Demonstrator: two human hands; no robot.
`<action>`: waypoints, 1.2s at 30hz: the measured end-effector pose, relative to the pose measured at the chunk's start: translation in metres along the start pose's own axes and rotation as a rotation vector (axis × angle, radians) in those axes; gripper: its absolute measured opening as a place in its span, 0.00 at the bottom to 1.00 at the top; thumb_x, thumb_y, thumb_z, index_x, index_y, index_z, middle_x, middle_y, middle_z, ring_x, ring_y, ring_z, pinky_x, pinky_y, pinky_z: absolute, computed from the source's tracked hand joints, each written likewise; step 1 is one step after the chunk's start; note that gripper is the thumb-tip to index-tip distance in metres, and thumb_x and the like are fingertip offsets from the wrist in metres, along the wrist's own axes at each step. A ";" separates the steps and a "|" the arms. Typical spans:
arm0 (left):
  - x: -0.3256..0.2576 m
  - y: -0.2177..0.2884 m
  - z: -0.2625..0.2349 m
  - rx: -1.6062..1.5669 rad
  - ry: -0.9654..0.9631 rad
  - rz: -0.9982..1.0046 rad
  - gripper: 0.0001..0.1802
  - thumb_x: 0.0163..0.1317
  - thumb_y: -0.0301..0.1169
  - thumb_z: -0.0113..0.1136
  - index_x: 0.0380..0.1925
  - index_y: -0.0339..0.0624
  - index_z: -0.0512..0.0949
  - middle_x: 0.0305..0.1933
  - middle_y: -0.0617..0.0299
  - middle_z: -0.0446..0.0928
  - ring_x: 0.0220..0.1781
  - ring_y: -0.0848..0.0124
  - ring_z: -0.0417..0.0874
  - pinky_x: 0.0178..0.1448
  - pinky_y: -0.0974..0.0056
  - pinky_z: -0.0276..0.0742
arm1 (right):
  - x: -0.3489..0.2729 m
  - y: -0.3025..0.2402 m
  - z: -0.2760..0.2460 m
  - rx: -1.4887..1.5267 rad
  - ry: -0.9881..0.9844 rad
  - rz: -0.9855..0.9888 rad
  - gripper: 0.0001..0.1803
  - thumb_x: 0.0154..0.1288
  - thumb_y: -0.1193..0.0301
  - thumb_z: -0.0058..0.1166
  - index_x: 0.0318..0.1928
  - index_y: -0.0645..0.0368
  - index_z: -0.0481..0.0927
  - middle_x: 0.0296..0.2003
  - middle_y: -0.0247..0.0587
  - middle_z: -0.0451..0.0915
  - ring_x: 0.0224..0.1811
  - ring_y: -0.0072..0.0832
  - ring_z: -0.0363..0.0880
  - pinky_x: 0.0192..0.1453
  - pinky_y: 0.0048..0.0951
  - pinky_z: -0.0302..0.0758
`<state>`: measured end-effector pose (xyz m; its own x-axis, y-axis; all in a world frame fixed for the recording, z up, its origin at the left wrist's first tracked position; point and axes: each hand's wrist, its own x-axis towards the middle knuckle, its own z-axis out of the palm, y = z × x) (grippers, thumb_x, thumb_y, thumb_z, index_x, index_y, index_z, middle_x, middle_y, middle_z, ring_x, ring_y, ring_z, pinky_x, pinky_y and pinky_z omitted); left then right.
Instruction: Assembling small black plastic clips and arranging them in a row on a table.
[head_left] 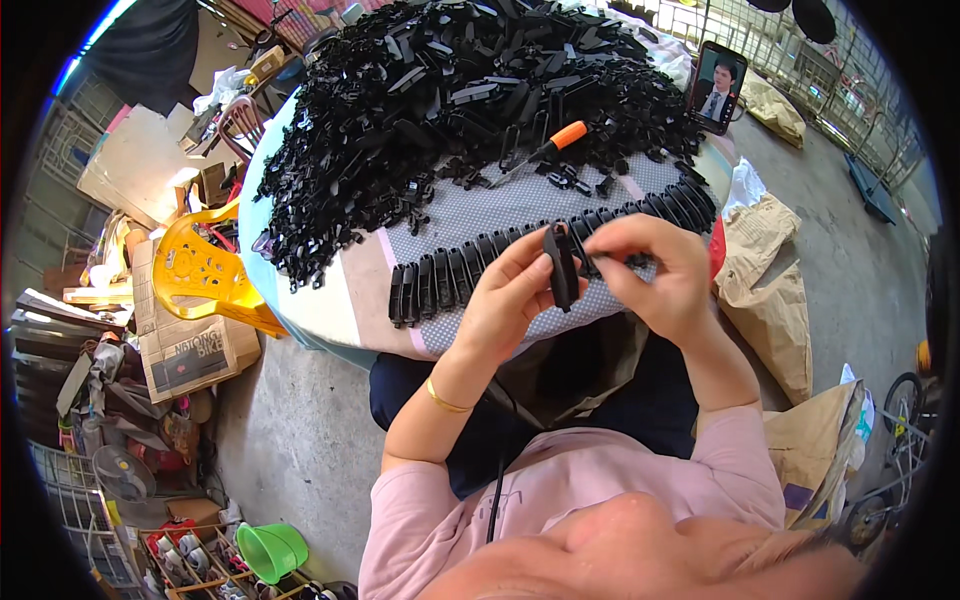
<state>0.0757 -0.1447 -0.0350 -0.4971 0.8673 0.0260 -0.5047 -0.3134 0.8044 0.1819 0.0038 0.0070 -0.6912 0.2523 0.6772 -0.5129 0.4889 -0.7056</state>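
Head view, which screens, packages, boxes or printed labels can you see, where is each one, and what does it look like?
Phone: propped upright at the table's far right edge, dark rectangular frame, lit screen showing a person.
Cardboard box: on the floor left of the table, below the yellow plastic chair, flattish, brown with dark print.
Paper sacks: on the floor right of the table, brown, crumpled.
Another brown sack: by the person's right side, dark printed patch.

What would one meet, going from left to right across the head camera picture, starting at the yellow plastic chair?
Yellow plastic chair → left hand → black plastic part held in it → right hand → brown paper sack on the floor.
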 end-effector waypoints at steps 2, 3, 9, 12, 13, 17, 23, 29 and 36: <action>-0.002 -0.002 0.004 0.017 0.004 -0.011 0.22 0.66 0.29 0.48 0.59 0.35 0.62 0.49 0.57 0.73 0.46 0.67 0.79 0.53 0.63 0.77 | 0.002 0.017 0.008 -0.047 0.035 -0.079 0.07 0.50 0.83 0.56 0.32 0.64 0.78 0.30 0.42 0.80 0.31 0.27 0.80 0.35 0.24 0.75; -0.002 -0.002 0.007 0.019 0.002 -0.010 0.22 0.66 0.29 0.48 0.59 0.35 0.62 0.49 0.57 0.73 0.46 0.67 0.79 0.53 0.63 0.77 | 0.001 0.022 0.009 -0.101 0.055 -0.105 0.06 0.49 0.82 0.57 0.32 0.64 0.79 0.31 0.43 0.80 0.32 0.29 0.81 0.35 0.24 0.76; -0.006 -0.001 0.009 0.086 0.004 -0.005 0.22 0.67 0.28 0.47 0.59 0.34 0.61 0.51 0.56 0.72 0.48 0.69 0.78 0.55 0.63 0.76 | -0.002 0.029 0.018 -0.228 0.098 -0.238 0.07 0.49 0.82 0.59 0.32 0.61 0.80 0.32 0.43 0.81 0.32 0.34 0.81 0.35 0.26 0.77; -0.006 -0.003 0.004 0.071 -0.003 0.008 0.22 0.67 0.28 0.47 0.59 0.34 0.61 0.51 0.56 0.72 0.49 0.69 0.77 0.55 0.63 0.76 | -0.005 0.031 0.020 -0.230 0.090 -0.260 0.08 0.49 0.82 0.60 0.32 0.60 0.80 0.33 0.41 0.81 0.32 0.33 0.81 0.35 0.26 0.77; -0.006 -0.002 0.005 0.070 -0.006 0.007 0.22 0.67 0.28 0.47 0.59 0.34 0.61 0.51 0.56 0.72 0.49 0.69 0.77 0.55 0.63 0.76 | -0.006 0.033 0.021 -0.234 0.091 -0.260 0.08 0.49 0.82 0.60 0.32 0.60 0.80 0.33 0.41 0.81 0.32 0.33 0.81 0.35 0.26 0.77; -0.007 -0.002 0.004 0.080 0.007 0.011 0.22 0.66 0.28 0.47 0.60 0.33 0.61 0.50 0.56 0.73 0.49 0.69 0.78 0.53 0.63 0.78 | -0.006 0.036 0.019 -0.228 0.082 -0.354 0.08 0.47 0.81 0.60 0.32 0.60 0.80 0.33 0.40 0.81 0.34 0.33 0.79 0.37 0.28 0.76; -0.012 -0.004 -0.004 0.146 0.052 -0.002 0.23 0.66 0.28 0.47 0.61 0.36 0.62 0.49 0.63 0.73 0.47 0.77 0.75 0.51 0.70 0.75 | -0.005 0.020 0.012 -0.522 -0.123 -0.372 0.15 0.46 0.71 0.61 0.37 0.62 0.81 0.44 0.46 0.74 0.44 0.40 0.74 0.45 0.35 0.74; -0.014 -0.005 0.000 0.160 0.088 -0.011 0.23 0.66 0.28 0.48 0.61 0.37 0.63 0.48 0.68 0.73 0.43 0.84 0.73 0.45 0.76 0.73 | -0.014 0.011 0.011 -0.665 -0.262 -0.388 0.23 0.55 0.58 0.56 0.42 0.66 0.78 0.50 0.46 0.72 0.53 0.38 0.70 0.59 0.45 0.63; -0.018 -0.012 -0.012 0.253 0.102 -0.042 0.24 0.66 0.27 0.48 0.62 0.36 0.62 0.43 0.69 0.73 0.35 0.86 0.69 0.37 0.78 0.68 | -0.023 0.014 0.015 -0.662 -0.327 -0.394 0.23 0.58 0.56 0.53 0.43 0.66 0.77 0.50 0.45 0.72 0.54 0.37 0.70 0.62 0.46 0.58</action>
<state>0.0821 -0.1613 -0.0526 -0.5547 0.8299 -0.0602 -0.3405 -0.1603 0.9265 0.1825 -0.0078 -0.0218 -0.6890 -0.2448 0.6822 -0.4131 0.9060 -0.0921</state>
